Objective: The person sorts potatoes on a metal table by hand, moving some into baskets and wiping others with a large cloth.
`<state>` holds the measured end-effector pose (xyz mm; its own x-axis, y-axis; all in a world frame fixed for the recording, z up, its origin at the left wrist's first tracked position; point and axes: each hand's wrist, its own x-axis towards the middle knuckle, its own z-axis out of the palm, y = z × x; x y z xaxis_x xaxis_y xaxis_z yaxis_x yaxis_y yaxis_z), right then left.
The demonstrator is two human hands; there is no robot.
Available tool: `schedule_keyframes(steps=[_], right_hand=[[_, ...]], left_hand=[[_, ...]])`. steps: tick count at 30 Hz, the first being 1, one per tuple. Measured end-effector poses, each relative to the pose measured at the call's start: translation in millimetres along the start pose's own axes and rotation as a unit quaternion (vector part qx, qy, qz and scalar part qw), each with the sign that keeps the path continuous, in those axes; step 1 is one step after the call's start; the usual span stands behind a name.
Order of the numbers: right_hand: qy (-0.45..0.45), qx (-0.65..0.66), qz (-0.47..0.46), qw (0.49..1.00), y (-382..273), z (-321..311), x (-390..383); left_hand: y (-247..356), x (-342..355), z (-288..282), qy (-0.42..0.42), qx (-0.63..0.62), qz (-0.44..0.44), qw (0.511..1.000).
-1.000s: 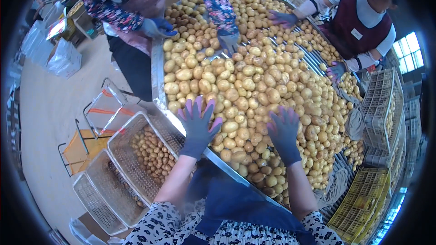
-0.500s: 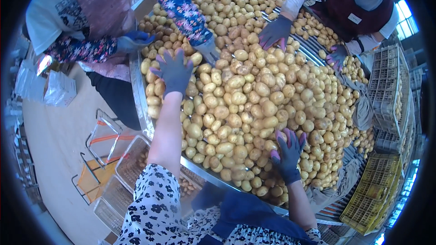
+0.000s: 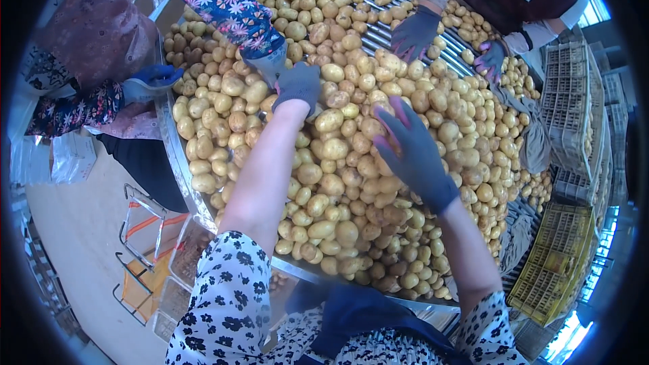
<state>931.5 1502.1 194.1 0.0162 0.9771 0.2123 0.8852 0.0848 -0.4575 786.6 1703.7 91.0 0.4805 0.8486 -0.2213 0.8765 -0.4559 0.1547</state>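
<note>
Left hand (image 3: 299, 86) has shifted inward beside a co-worker's glove (image 3: 269, 65), fingertips hidden, grip unclear; right hand (image 3: 414, 155), also farther in, fingers spread over potatoes (image 3: 331, 149) heaped on the table (image 3: 179, 165). Likely risks: crowded reaching causing collision; loose piling causing slides.

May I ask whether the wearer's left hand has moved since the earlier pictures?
Yes: the left hand has moved inward, away from the table's metal rim.

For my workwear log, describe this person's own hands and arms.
The left hand and right hand wear dark grey gloves; the right glove's fingers show pinkish purple. White sleeves with a black floral print end near the elbows, leaving the forearms bare.
</note>
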Motion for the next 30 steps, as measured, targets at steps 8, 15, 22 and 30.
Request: schedule_keyframes(steps=[8,15,22,30], right_hand=[[-0.217,-0.131,0.037,0.967,-4,61,116],[-0.342,0.017,0.051,0.938,11,75,131],[-0.132,0.06,0.021,0.989,-13,79,97],[-0.145,0.159,-0.221,0.951,-131,46,-41]], left_hand=[[-51,-93,-47,0.123,-0.723,0.047,0.678],[-54,-218,-25,-0.014,-0.985,-0.059,0.162],[-15,-276,20,-0.104,-0.976,-0.016,-0.19],[-19,-334,18,-0.003,-0.971,-0.084,-0.223]])
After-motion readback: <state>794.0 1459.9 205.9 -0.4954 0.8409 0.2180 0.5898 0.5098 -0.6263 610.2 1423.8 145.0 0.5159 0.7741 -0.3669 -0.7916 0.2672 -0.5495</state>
